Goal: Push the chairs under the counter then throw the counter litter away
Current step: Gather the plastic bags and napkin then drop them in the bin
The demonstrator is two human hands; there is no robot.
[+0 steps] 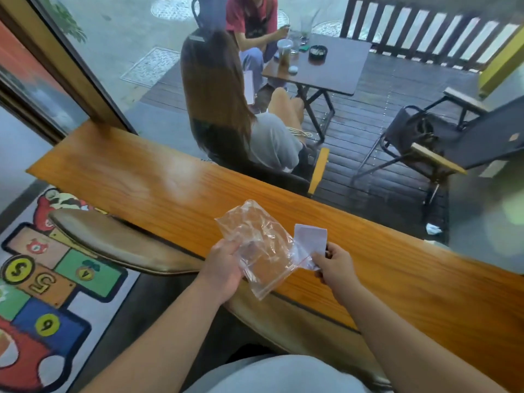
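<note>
A clear plastic bag (259, 248) hangs just above the near edge of the wooden counter (147, 180), crumpled and see-through. My left hand (224, 268) is shut on its left side. My right hand (333, 265) pinches the bag's right corner together with a small white paper slip (310, 236). Two brown padded chair backs show at the counter's near edge: one (113, 242) to the left of my hands, another (283, 330) partly hidden below my arms.
A window runs along the counter's far side. Beyond it two people sit at a dark table (334, 63) on a deck, with an empty folding chair (442, 143) to the right. A colourful hopscotch rug (42, 279) covers the floor at left.
</note>
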